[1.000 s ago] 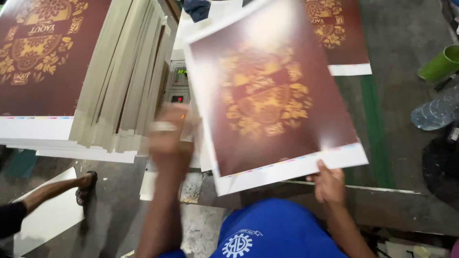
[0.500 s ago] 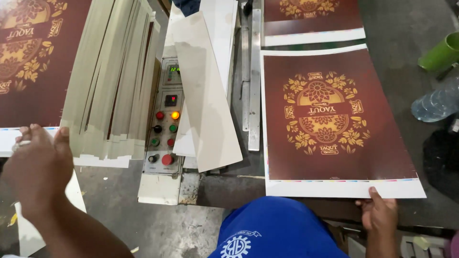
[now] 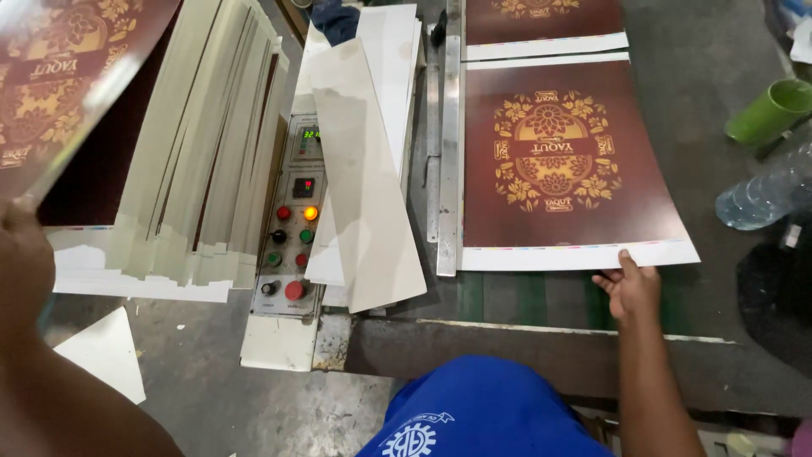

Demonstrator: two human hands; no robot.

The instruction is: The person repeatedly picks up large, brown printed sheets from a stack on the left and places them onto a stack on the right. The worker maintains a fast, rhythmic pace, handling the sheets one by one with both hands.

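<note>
My left hand (image 3: pixel 19 241) is at the far left edge, gripping the near corner of a dark red printed sheet with a gold ornament (image 3: pixel 59 85), which is lifted and tilted above the stack of sheets (image 3: pixel 182 195). A second identical sheet (image 3: pixel 558 161) lies flat on the machine table. My right hand (image 3: pixel 630 288) rests at its white near margin, one fingertip touching the edge, holding nothing. The blue shirt on my body (image 3: pixel 482 410) shows at the bottom.
A control panel with red, green and orange buttons (image 3: pixel 292 233) sits between the stack and the table. Long white card strips (image 3: pixel 368 195) lean over it beside a metal guide rail (image 3: pixel 448 161). At the right are a green cup (image 3: pixel 765 110) and a plastic bottle (image 3: pixel 761 199). A paper scrap (image 3: pixel 110 351) lies on the floor.
The flat sheet has settled against the guide rail and my right hand has moved to its margin. My left hand has gone to the stack and raised a new sheet.
</note>
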